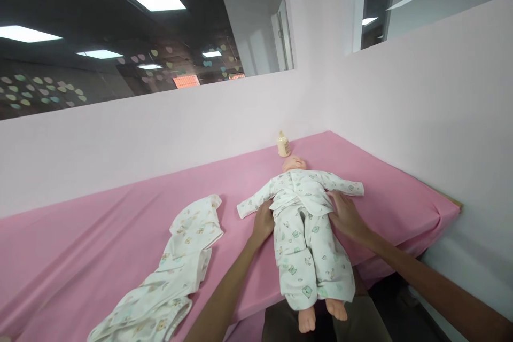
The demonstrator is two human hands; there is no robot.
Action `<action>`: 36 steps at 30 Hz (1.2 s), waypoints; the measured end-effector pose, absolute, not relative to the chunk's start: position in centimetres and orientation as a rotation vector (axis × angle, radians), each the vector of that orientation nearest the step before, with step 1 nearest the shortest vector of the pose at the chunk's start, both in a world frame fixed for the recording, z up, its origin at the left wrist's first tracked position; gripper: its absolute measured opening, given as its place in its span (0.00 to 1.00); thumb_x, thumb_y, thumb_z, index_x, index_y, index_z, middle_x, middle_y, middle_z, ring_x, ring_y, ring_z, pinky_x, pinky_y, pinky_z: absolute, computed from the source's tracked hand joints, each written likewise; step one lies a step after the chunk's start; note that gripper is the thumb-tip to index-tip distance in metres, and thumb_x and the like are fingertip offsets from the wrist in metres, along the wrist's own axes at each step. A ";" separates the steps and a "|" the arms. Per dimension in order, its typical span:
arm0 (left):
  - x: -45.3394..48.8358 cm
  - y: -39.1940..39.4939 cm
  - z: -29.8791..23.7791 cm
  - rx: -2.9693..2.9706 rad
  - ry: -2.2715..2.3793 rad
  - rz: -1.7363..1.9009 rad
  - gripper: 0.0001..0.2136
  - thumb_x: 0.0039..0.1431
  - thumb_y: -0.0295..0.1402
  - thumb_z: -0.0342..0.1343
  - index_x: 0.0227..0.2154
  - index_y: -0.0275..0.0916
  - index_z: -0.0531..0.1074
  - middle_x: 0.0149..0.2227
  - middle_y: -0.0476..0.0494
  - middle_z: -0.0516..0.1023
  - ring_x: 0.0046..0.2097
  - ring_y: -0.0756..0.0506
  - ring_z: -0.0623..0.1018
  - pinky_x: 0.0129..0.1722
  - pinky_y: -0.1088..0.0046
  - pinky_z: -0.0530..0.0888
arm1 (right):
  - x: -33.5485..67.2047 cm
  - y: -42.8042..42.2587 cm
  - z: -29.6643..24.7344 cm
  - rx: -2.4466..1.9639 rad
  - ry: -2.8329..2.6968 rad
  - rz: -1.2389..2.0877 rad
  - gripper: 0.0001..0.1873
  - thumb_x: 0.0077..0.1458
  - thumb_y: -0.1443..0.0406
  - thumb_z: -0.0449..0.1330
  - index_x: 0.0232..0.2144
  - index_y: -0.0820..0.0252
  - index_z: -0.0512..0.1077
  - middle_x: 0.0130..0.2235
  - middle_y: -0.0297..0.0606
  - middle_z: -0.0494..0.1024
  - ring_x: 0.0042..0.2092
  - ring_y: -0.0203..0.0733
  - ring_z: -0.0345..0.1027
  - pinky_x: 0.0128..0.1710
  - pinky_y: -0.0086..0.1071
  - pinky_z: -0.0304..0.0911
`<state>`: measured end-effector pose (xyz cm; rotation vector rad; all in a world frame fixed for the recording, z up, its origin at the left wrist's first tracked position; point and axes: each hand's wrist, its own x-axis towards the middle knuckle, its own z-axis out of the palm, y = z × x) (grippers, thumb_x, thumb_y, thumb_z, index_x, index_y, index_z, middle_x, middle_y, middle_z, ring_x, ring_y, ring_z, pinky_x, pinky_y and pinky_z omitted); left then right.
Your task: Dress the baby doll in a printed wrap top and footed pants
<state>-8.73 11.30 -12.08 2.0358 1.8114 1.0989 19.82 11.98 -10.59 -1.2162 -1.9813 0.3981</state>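
Observation:
A baby doll (294, 162) lies on its back on the pink-covered table, head toward the wall and bare feet over the front edge. It wears a white printed long-sleeved top (298, 186) and matching trousers (294, 256), with both sleeves spread outward. My left hand (263, 223) is closed at the doll's left-of-picture waist, its fingertips hidden by the top's hem. On the opposite side, my right hand (348, 217) grips the clothes at the waist, with the fingers partly hidden. Another set of white printed baby clothes (176, 272) lies loosely folded to the left.
A cream bottle (283, 145) stands behind the doll's head near the wall. The pink sheet (120, 230) is wrinkled at left. White walls (420, 101) with windows (120, 26) border the table's back and right. My legs (364, 318) are below the front edge.

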 end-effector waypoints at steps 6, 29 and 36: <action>-7.8 11.4 -11.3 2.142 1.690 1.075 0.10 0.58 0.38 0.52 0.34 0.39 0.75 0.39 0.39 0.78 0.42 0.38 0.75 0.45 0.58 0.71 | 16.3 10.0 -5.1 -0.878 -2.213 0.348 0.23 0.56 0.62 0.56 0.55 0.52 0.65 0.57 0.42 0.69 0.59 0.54 0.59 0.58 0.48 0.56; -6.1 8.3 -10.0 1.878 1.556 1.180 0.08 0.56 0.29 0.49 0.31 0.39 0.74 0.33 0.45 0.78 0.34 0.43 0.74 0.36 0.67 0.71 | 11.4 13.8 -6.0 -0.984 -2.026 0.308 0.07 0.55 0.59 0.58 0.33 0.56 0.73 0.45 0.41 0.75 0.49 0.48 0.65 0.52 0.45 0.57; -5.5 8.6 -9.1 1.839 1.392 1.215 0.09 0.56 0.34 0.53 0.36 0.38 0.76 0.40 0.41 0.79 0.44 0.40 0.75 0.45 0.61 0.73 | 19.3 17.1 -9.9 -1.128 -1.415 1.102 0.19 0.59 0.53 0.49 0.29 0.60 0.72 0.29 0.46 0.76 0.35 0.47 0.72 0.34 0.39 0.68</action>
